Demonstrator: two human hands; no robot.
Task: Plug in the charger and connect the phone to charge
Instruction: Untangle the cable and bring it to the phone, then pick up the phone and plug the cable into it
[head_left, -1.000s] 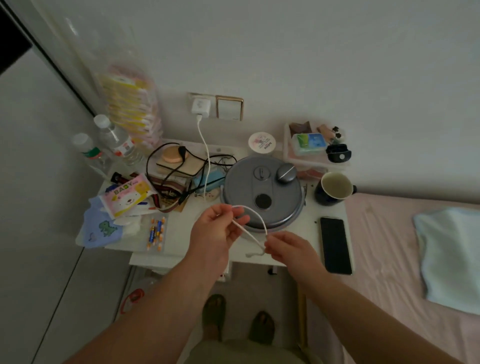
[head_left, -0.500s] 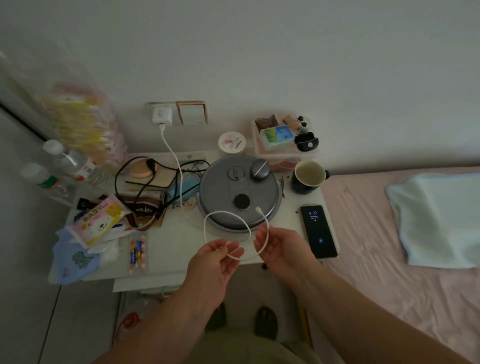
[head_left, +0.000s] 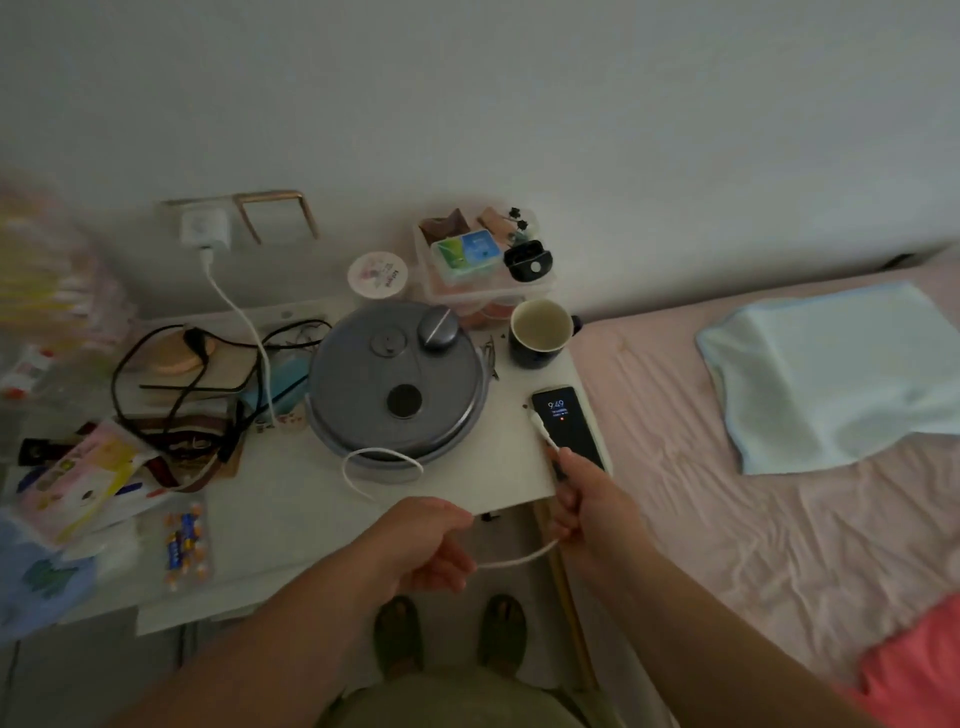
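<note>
A white charger (head_left: 205, 228) sits plugged into the wall socket. Its white cable (head_left: 244, 325) runs down across the table, loops in front of the grey round lid, and passes through both hands. My left hand (head_left: 428, 540) is closed on the cable below the table's front edge. My right hand (head_left: 584, 496) pinches the cable near its plug end (head_left: 540, 427), which points up along the left edge of the black phone (head_left: 569, 423). The phone lies flat at the table's right edge with its screen lit, its near end hidden behind my right hand.
A grey round lid (head_left: 397, 382) fills the table's middle, with a dark mug (head_left: 540, 332) and a clear box of small items (head_left: 480, 260) behind it. Black cables, packets and bottles crowd the left. A pink bed (head_left: 753, 519) with a pale blue cloth lies to the right.
My right hand moved right with the plug end to the phone's left edge. My left hand dropped below the table edge. The view swung right. The dark phone screen lit up half a second ago.
</note>
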